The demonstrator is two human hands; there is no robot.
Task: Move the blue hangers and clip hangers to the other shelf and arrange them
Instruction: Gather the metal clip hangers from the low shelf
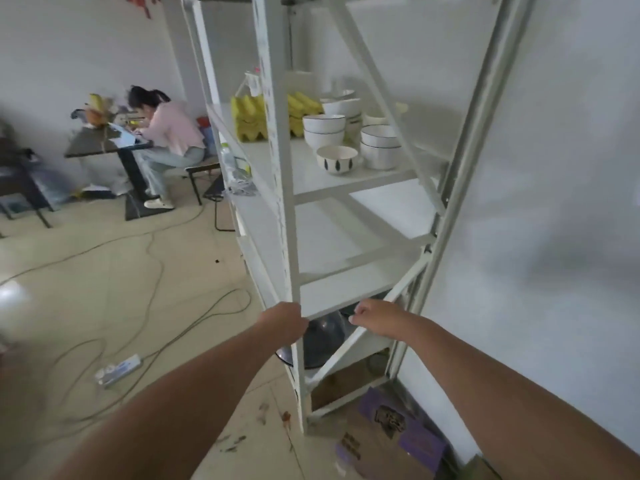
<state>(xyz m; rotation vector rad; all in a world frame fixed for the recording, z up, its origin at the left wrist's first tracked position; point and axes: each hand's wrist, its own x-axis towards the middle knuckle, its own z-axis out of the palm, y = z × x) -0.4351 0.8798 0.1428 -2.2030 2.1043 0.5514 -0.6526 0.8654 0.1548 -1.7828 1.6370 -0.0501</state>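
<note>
Both hands at white rack (294,216) low shelf, L (284,322) fingers hidden, R (372,318) fingers curled, bowls (341,140) above, cables (145,306) on tile floor.

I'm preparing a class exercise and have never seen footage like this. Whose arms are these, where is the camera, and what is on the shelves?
There is one picture, from a camera worn on a person's head, looking forward and down. The two bare arms are the wearer's own. The left hand and right hand reach toward the front edge of a low board of a white metal shelf unit. Whether either hand holds anything is unclear. Higher up sit white bowls and yellow trays. A dark round object sits underneath. No hangers are visible.
</note>
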